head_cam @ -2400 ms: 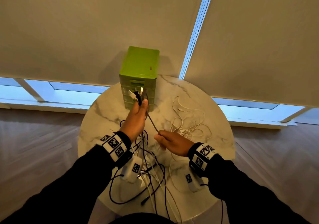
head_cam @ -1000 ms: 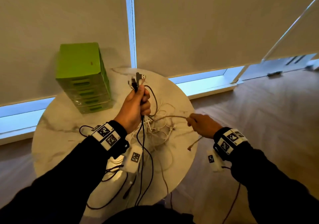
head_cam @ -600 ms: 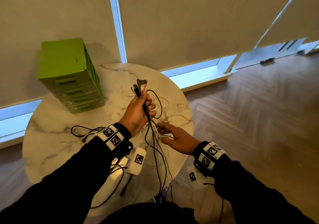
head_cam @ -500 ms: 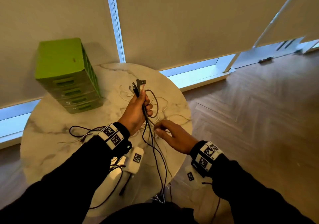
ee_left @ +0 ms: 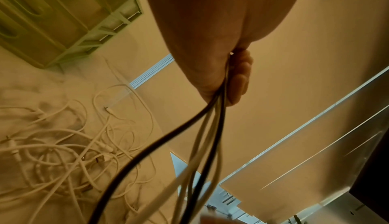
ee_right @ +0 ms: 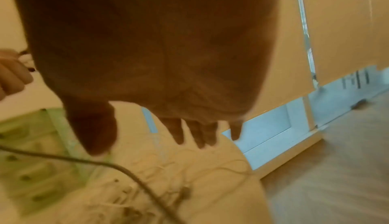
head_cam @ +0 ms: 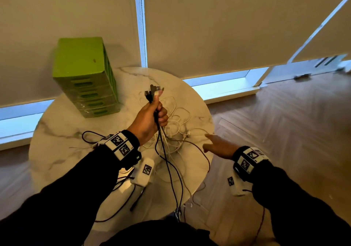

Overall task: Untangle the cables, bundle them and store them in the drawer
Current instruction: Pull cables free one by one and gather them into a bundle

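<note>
the table (head_cam: 57, 151) carries a green drawer unit (head_cam: 85, 78) at its far left and a loose white cable heap (head_cam: 176, 124) right of centre. the left hand (head_cam: 150, 120) grips a bunch (head_cam: 167, 162) of cables upright, plugs on top, tails hanging toward the near edge. the right hand (head_cam: 218, 147), fingers straight and empty, hovers nearest the heap, just right of it.

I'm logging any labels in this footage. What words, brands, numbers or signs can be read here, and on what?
No readable text anywhere.
Wristbands and wrist camera units: black-and-white square code markers only, plus tiny marks too small to read.
Green drawer unit: no label visible.
Cable plugs: nothing legible.
</note>
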`<state>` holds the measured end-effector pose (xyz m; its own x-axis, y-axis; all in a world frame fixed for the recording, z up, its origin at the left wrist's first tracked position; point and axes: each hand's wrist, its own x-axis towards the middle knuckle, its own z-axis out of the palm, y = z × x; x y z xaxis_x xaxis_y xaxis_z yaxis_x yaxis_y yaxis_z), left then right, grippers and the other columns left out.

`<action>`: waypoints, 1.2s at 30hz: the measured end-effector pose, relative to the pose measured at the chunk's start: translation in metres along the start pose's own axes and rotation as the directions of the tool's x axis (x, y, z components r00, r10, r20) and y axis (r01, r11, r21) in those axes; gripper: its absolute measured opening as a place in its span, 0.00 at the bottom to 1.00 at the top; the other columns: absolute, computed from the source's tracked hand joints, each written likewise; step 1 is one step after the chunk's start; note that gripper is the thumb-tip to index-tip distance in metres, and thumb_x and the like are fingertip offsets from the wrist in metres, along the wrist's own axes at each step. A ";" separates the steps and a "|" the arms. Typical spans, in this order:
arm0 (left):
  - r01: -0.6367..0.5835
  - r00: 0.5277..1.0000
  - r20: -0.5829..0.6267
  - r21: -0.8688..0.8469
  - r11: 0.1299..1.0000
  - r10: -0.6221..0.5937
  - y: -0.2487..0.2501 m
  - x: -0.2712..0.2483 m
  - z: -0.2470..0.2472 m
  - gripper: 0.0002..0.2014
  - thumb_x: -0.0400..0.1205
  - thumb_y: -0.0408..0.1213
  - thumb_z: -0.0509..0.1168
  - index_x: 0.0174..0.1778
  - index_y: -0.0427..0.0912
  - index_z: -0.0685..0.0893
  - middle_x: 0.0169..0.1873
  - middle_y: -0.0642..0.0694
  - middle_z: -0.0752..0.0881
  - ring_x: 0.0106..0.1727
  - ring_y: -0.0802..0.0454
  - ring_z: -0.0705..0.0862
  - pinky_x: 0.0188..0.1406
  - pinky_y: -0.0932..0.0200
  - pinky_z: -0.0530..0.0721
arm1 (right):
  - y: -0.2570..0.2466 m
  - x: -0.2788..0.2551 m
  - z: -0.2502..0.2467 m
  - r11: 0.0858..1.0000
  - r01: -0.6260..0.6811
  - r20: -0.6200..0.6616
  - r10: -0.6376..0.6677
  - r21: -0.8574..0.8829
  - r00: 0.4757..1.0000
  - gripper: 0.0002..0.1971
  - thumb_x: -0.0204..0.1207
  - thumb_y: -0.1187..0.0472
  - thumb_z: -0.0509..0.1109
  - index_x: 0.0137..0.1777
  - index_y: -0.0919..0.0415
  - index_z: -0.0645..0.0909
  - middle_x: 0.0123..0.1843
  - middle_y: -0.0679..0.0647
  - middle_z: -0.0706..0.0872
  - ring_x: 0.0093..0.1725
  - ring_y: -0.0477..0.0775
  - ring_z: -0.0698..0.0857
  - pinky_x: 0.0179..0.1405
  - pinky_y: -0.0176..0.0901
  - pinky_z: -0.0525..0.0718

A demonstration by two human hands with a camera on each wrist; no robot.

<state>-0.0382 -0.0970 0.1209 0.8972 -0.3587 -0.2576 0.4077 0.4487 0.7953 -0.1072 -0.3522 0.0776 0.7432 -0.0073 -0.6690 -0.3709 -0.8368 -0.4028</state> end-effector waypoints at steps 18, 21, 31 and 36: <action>0.058 0.983 0.173 -0.015 0.998 -0.055 0.081 -0.038 -0.050 0.19 0.91 0.49 0.49 0.37 0.46 0.71 0.24 0.52 0.65 0.28 0.52 0.71 0.61 0.42 0.85 | -0.053 0.036 0.017 0.971 0.175 0.449 -0.083 -0.166 0.890 0.19 0.81 0.50 0.73 0.30 0.59 0.80 0.28 0.53 0.83 0.29 0.46 0.80 0.40 0.38 0.77; -0.007 0.996 0.084 -0.024 1.000 0.009 0.072 -0.033 -0.048 0.16 0.91 0.46 0.51 0.38 0.47 0.70 0.27 0.52 0.67 0.31 0.53 0.72 0.58 0.50 0.82 | -0.026 0.041 -0.003 0.983 0.144 -0.098 -0.156 -0.116 0.983 0.19 0.83 0.46 0.68 0.36 0.58 0.81 0.30 0.53 0.82 0.32 0.52 0.81 0.35 0.43 0.74; -0.103 0.990 -0.102 -0.029 0.994 0.099 0.024 -0.003 0.013 0.13 0.88 0.39 0.61 0.40 0.55 0.68 0.34 0.57 0.67 0.31 0.58 0.66 0.40 0.60 0.66 | -0.003 0.005 0.087 0.828 0.233 0.038 -0.248 -0.510 0.968 0.32 0.73 0.33 0.71 0.66 0.56 0.71 0.62 0.55 0.83 0.61 0.62 0.83 0.63 0.52 0.74; -0.009 0.993 0.120 0.080 0.997 -0.001 0.008 0.003 0.026 0.14 0.88 0.46 0.59 0.39 0.49 0.64 0.29 0.53 0.68 0.29 0.56 0.69 0.39 0.60 0.73 | -0.005 0.002 0.063 0.950 0.147 -0.087 -0.177 -0.274 0.980 0.63 0.62 0.17 0.64 0.88 0.53 0.47 0.87 0.59 0.59 0.84 0.64 0.61 0.81 0.61 0.62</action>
<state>-0.0365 -0.1156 0.1405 0.8699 -0.4548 -0.1909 0.3853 0.3850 0.8387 -0.1387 -0.3134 0.0395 0.8427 0.0931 -0.5303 -0.0905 -0.9465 -0.3099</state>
